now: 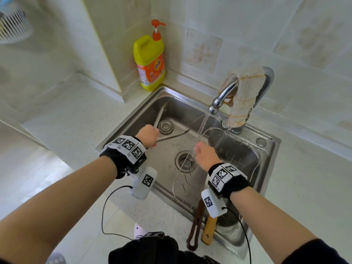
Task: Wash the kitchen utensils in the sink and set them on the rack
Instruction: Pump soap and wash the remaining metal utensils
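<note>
My left hand [148, 137] grips a pair of metal tongs [172, 135] at their joined end, low in the steel sink [125, 128]. One arm of the tongs points toward the far sink wall and the other toward the water stream. My right hand [204, 156] hovers just under the water running from the faucet [223, 96], by the rim of the wire rack [240, 159] that sits in the sink's right half. Its fingers curl away from the camera and are blurred, so what they hold is hidden. A dark brown handle [196, 225] and a wooden handle [209, 230] stick out of the rack over the sink's front edge.
A yellow dish-soap bottle [149, 61] stands in the corner behind the sink. A cloth [245, 92] hangs over the faucet neck. The drain [185, 161] lies in the sink floor between my hands. Pale countertop [66, 134] spreads to the left, and tiled wall rises behind.
</note>
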